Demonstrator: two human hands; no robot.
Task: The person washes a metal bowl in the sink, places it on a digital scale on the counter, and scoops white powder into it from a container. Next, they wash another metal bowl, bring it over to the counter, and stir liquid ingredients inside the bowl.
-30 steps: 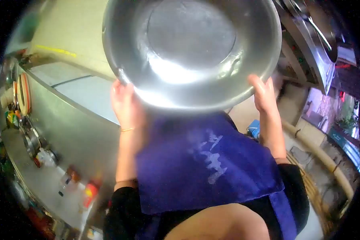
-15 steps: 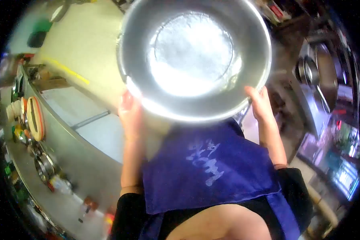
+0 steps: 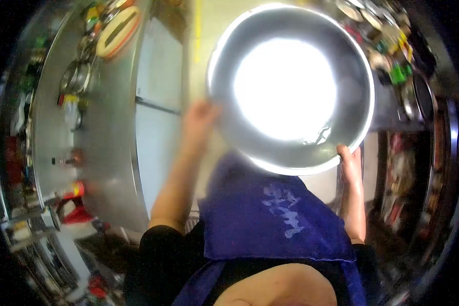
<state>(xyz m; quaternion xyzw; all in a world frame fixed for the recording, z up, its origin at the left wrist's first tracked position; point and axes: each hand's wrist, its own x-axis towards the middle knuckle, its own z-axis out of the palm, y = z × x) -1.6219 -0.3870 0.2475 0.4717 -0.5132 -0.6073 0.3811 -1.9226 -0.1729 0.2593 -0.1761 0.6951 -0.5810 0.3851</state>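
A large round metal basin (image 3: 349, 97) hangs in front of my body, its inside facing me and a bright glare on its bottom. My right hand (image 3: 351, 163) grips the lower right rim, with the thumb over the edge. At the left rim is my left hand (image 3: 201, 117), smeared by motion; whether its fingers hold the rim or only lie beside it cannot be made out. Below the basin, a dark blue apron (image 3: 280, 219) with pale writing covers my chest.
On the left runs a metal counter (image 3: 107, 117) bearing an oval red-rimmed item (image 3: 118, 33), metal pots (image 3: 76, 76) and a red-and-yellow item (image 3: 77, 189). Pans (image 3: 418, 97) and bright green items (image 3: 400, 73) stand at the upper right, above shelves (image 3: 400, 178).
The view has swung round, bringing the counter more upright and shelves into sight at right. The basin has shifted right and down in view. My left hand is now blurred at its left rim.
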